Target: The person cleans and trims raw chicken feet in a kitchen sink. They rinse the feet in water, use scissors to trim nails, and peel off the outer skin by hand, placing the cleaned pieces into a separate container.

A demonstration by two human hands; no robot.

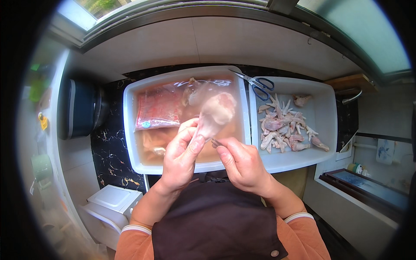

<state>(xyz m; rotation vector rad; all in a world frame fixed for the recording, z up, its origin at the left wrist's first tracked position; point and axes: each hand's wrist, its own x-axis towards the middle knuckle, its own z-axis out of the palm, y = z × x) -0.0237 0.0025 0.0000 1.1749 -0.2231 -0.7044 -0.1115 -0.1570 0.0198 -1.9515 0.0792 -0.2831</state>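
Observation:
Over the left white plastic tub (128, 136), my left hand (183, 146) grips a raw poultry leg (216, 112), its thick end pointing up and away. Close to the lower end of the leg, my right hand (239, 159) pinches a small metal tool (216, 143), perhaps tweezers. Cloudy reddish water fills the tub, where a plastic-wrapped pack of raw meat (159, 107) and more raw pieces (195, 92) lie. Scissors with dark blue handles (260, 87) rest across the rims between the tubs. A heap of raw chicken feet and other poultry pieces (282, 126) lies in the right tub (302, 157).
Both tubs stand on a black marbled counter (113, 146) against a tiled wall (156, 42) below a window. A dark blue appliance (81, 109) is at the left. Below it sits a white box-like item (113, 198). At the right are a wooden board (352, 83) and a faucet (352, 97).

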